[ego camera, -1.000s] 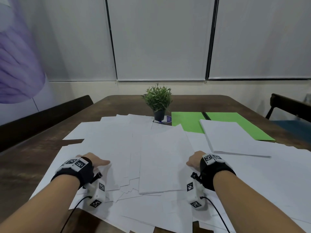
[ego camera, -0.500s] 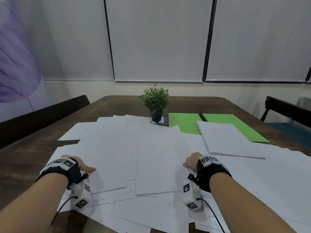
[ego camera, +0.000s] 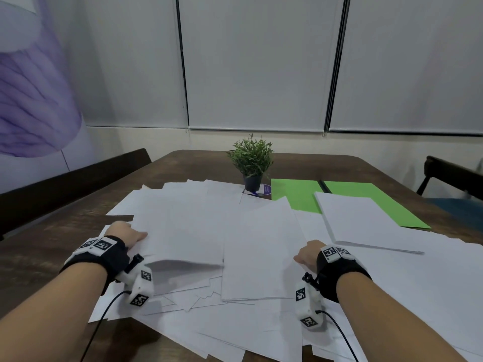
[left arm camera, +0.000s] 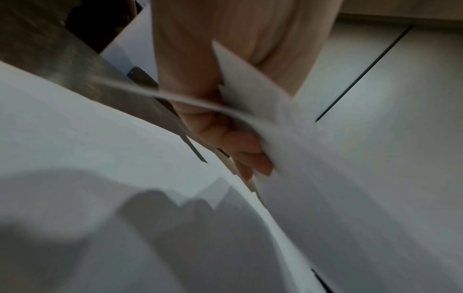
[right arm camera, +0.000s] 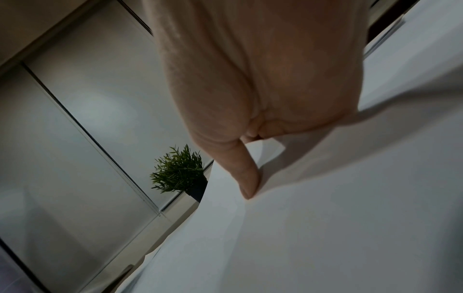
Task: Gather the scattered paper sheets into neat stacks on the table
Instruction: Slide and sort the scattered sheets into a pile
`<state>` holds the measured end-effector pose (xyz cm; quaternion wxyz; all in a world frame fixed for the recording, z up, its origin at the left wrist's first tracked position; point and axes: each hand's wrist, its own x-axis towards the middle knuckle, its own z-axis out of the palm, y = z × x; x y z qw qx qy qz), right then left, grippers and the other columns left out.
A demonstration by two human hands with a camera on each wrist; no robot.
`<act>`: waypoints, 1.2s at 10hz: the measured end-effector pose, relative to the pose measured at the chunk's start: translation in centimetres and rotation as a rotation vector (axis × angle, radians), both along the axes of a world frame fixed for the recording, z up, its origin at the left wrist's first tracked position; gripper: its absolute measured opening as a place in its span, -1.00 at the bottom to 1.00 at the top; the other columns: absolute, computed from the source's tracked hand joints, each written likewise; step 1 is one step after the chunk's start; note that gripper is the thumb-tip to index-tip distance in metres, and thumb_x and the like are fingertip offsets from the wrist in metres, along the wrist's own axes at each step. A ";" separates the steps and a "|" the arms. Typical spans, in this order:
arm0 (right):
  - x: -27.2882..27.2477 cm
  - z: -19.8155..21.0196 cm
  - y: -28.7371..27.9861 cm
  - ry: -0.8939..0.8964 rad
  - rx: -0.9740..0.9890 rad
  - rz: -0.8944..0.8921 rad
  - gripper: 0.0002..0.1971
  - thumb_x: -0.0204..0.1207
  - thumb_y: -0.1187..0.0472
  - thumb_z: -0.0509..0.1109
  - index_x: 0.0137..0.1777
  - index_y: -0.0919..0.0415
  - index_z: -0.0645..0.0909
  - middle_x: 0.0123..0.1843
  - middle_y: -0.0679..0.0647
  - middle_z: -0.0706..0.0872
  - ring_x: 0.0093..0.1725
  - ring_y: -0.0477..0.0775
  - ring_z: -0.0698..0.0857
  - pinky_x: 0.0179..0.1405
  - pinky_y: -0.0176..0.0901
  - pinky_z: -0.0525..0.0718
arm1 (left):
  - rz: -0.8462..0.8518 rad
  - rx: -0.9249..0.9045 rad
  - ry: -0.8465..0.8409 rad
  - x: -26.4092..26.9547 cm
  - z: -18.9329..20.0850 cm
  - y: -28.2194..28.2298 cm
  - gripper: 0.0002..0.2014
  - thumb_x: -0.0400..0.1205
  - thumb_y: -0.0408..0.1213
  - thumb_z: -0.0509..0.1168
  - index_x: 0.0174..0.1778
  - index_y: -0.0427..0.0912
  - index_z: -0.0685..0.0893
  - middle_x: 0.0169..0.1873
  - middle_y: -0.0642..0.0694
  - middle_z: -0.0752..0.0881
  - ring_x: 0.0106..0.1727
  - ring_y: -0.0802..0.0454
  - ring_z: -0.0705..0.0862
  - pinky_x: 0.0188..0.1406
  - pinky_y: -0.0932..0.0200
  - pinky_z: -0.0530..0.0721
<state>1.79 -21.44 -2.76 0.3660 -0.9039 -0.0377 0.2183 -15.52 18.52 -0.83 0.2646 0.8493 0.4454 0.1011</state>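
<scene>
Gripping, left fingers: the left hand point(ego camera: 125, 235) has its fingers point(left arm camera: 246, 150) curled under a bundle of white sheets point(ego camera: 180, 231), thumb on top, pinching their left edge.
Right fingers: the right hand point(ego camera: 308, 254) lies on the paper with its thumb point(right arm camera: 244, 174) pressed against a raised fold of a sheet; the other fingers are hidden, so I cannot tell how they lie.
Lifted edge: the near edge of the left bundle is up off the pile, with a dark shadow beneath it; half a second ago it lay flat.
Left hand's move: it has gone farther out and slightly right, from the near left corner to the bundle's side.
Right hand's move: hardly any.
Scattered paper: overlapping sheets point(ego camera: 261, 257) cover the near half of the wooden table point(ego camera: 52, 244).
Neat stack: a squared white stack point(ego camera: 366, 220) sits to the right, over green sheets point(ego camera: 298, 194).
Beyond: a potted plant point(ego camera: 251, 163) behind the papers.
</scene>
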 end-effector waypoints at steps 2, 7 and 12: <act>0.7 -0.7 0.3 -0.015 -0.017 -0.051 -0.57 0.67 0.21 0.27 0.48 0.37 0.46 0.46 0.28 0.53 0.37 0.22 0.58 -0.19 -0.31 0.54 | -0.089 -0.138 -0.306 1.3 2.6 -3.6 -0.75 0.55 -0.20 0.46 -0.15 -0.37 0.67 -0.17 -0.25 0.71 -0.16 -0.16 0.63 -0.24 0.15 0.47; 1.1 -0.6 -0.4 0.003 -0.146 0.058 -0.36 0.49 -0.19 0.38 0.40 0.30 0.54 0.34 0.19 0.64 0.31 0.20 0.64 0.24 -0.14 0.57 | -0.357 -0.339 0.082 8.0 -4.0 -16.9 -0.39 0.50 0.05 0.45 0.22 -0.43 0.64 0.19 -0.32 0.71 0.23 -0.24 0.68 -0.06 0.15 0.59; -1.2 0.0 -3.2 -0.039 0.678 0.099 -0.73 0.49 0.49 0.42 0.13 0.22 0.60 0.09 0.27 0.79 0.04 0.32 0.77 0.13 0.27 0.71 | -0.235 -0.594 -0.249 6.7 -2.5 -15.2 -0.28 0.28 0.41 0.38 -0.14 -0.27 0.53 -0.49 -0.09 0.40 -0.46 -0.03 0.38 -0.39 0.16 0.41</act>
